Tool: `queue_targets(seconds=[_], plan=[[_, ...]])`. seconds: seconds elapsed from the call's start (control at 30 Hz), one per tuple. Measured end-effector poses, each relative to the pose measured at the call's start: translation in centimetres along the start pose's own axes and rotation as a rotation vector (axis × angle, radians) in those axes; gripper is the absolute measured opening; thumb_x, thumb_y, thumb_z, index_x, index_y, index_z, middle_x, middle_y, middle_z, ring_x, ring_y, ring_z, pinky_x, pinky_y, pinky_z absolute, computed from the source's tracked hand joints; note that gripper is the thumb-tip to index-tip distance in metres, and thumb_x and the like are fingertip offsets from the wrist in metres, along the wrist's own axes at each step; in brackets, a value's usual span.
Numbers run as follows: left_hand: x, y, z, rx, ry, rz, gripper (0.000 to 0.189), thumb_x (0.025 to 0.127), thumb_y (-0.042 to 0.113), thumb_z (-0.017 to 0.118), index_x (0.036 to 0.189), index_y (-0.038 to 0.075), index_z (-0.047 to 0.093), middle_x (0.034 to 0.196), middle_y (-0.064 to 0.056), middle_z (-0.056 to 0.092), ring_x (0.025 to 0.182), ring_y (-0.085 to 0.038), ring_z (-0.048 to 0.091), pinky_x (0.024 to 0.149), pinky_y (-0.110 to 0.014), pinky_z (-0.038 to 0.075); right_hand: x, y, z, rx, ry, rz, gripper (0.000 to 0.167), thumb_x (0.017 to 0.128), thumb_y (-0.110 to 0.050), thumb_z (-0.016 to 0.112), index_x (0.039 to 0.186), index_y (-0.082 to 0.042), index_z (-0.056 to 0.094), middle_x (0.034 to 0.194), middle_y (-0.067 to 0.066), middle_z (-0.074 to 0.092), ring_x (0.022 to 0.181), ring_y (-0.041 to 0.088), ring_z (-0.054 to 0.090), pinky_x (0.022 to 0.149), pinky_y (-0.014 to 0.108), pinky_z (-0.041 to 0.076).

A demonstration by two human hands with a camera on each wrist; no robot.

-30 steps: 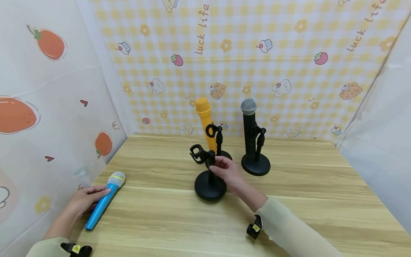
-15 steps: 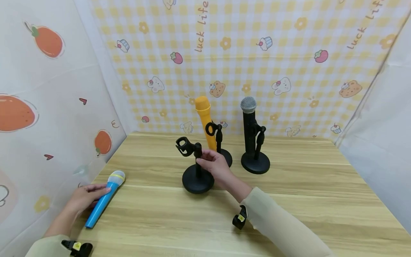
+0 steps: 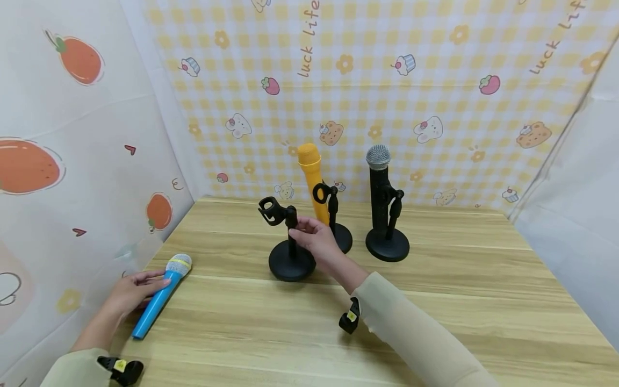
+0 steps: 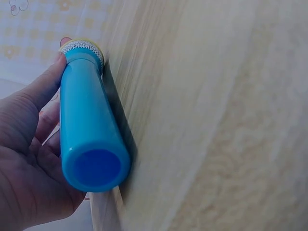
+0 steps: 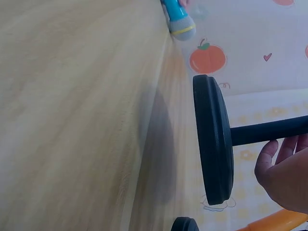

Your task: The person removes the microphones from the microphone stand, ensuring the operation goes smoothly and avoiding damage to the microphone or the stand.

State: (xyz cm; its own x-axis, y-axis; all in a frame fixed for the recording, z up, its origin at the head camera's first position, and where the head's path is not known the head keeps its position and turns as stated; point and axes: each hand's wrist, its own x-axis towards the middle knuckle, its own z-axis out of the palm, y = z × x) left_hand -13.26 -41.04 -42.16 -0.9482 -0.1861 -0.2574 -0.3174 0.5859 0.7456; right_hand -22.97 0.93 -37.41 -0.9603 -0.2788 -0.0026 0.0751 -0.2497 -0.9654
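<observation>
My right hand point(image 3: 316, 236) grips the upright post of a black desktop microphone stand point(image 3: 292, 262), with the thumb and fingertips on the post. The clip at its top holds nothing. In the right wrist view, the stand's round base point(image 5: 214, 139) hangs off the table, with a shadow below. At the left edge of the table, my left hand point(image 3: 128, 294) holds a blue microphone point(image 3: 156, 307), the thumb on one side and the fingers on the other. That microphone's silver head with a yellow band points away from me; its hollow blue end point(image 4: 98, 171) faces the left wrist camera.
Behind my right hand, a yellow microphone point(image 3: 313, 174) stands tilted at a second black stand point(image 3: 342, 239). Farther right, a black microphone point(image 3: 379, 191) with a silver head is upright at a third stand point(image 3: 388, 246). A patterned cloth backdrop point(image 3: 367, 97) borders the wooden table point(image 3: 459, 279).
My right hand has carried the black stand leftward and slightly toward the back. My left hand and the blue microphone have stayed about where they were.
</observation>
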Motion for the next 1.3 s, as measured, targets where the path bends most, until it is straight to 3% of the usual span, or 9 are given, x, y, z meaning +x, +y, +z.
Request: queue_targets(seconds=[0.53,0.77,1.0,1.3], plan=[[0.5,0.9,0.0,0.020,-0.025,0.021,0.085,0.089,0.053,0.064,0.143,-0.008,0.039,0.134,-0.031,0.050,0.107,-0.036,0.059,0.081,-0.043,0.054,2.3,0.6,1.5,0.023,0.041,-0.021,0.022,0.087,-0.003,0.072,0.109,-0.006,0.068,0.097,0.003,0.063,0.092,0.016,0.060,0.089,0.034,0.051],[0.6,1.1,-0.2,0.020,-0.036,0.017,0.085,0.089,0.053,0.064,0.143,-0.009,0.038,0.134,-0.031,0.049,0.104,-0.031,0.059,0.080,-0.041,0.055,3.5,0.8,2.3,0.032,0.063,-0.013,0.023,0.087,-0.007,0.074,0.109,-0.008,0.068,0.101,0.005,0.064,0.095,0.017,0.062,0.092,0.035,0.050],[0.5,0.8,-0.4,0.009,-0.045,0.010,0.083,0.090,0.051,0.063,0.143,-0.008,0.038,0.134,-0.030,0.050,0.101,-0.024,0.061,0.078,-0.039,0.055,5.0,1.5,3.2,0.030,0.089,-0.030,0.024,0.085,-0.008,0.076,0.108,-0.009,0.070,0.103,0.005,0.065,0.097,0.018,0.062,0.093,0.036,0.049],[0.3,0.3,-0.4,0.006,-0.047,-0.020,0.088,0.087,0.056,0.065,0.144,-0.006,0.039,0.136,-0.030,0.049,0.104,-0.028,0.060,0.079,-0.040,0.055,6.4,2.5,3.9,0.029,0.126,-0.031,0.023,0.084,-0.010,0.077,0.105,-0.011,0.071,0.102,0.002,0.065,0.095,0.016,0.062,0.091,0.033,0.050]])
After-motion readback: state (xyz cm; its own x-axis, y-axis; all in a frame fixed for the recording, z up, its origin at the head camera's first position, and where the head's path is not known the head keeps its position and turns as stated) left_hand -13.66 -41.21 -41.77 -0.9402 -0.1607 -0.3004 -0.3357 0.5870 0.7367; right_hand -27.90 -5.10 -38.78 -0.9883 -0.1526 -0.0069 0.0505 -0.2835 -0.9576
